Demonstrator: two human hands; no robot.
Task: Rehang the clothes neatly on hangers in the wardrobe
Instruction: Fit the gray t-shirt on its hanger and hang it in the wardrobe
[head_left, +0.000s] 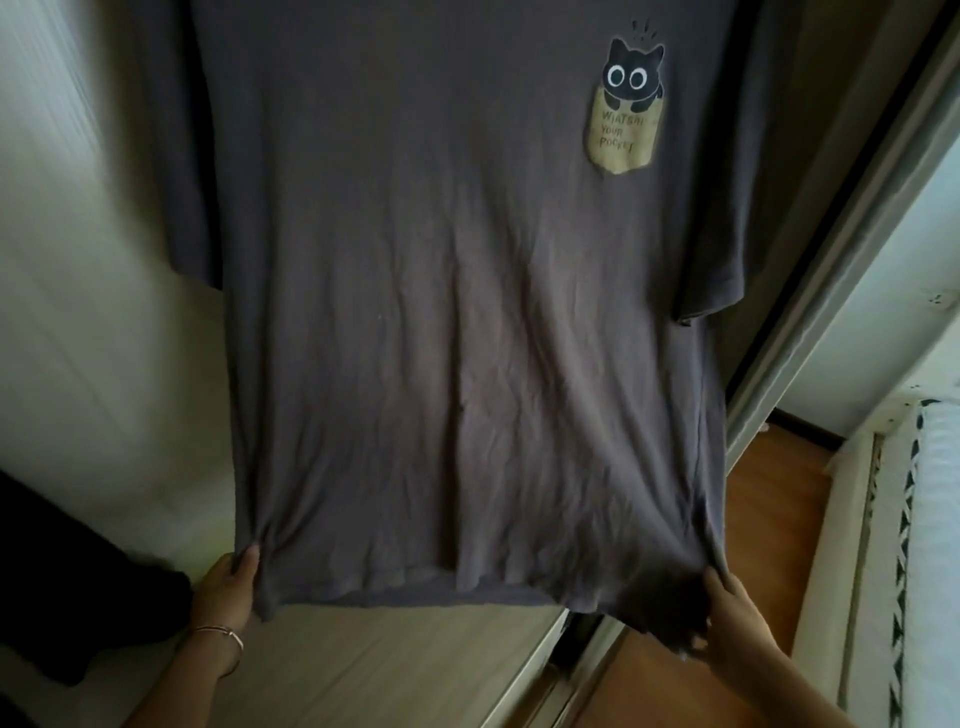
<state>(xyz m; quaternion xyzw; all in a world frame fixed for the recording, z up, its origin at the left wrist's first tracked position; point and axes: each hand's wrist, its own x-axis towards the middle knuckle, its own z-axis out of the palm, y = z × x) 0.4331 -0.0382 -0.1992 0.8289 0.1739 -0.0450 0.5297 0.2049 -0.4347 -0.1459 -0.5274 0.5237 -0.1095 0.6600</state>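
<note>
Head view: dark grey-brown short-sleeved cotton T-shirt (457, 312) hangs front-on and fills most of the frame. Its collar runs past the top edge, so I can't tell what holds it up. The body is stretched flat, with light vertical creases. A black cat-in-pocket print (626, 106) sits on the shirt's upper right chest area.

Left hand (228, 584) pinches the shirt's lower left hem corner, thumb on the front of the fabric. There is a thin metal bracelet (221, 636) on that wrist. Right hand (727, 621) grips a bunched fold of the shirt's lower right hem corner, fingers curled into the cloth.

Behind the shirt are pale wardrobe interior panels (78, 260). Below the hem is a light base board (389, 670). Left of the shirt, low down, sits a black garment (57, 582). Right of the shirt is a grey sliding-door frame (831, 270), then an orange-brown wooden floor (779, 519) and a white bed edge with dark patterned trim (914, 519).
</note>
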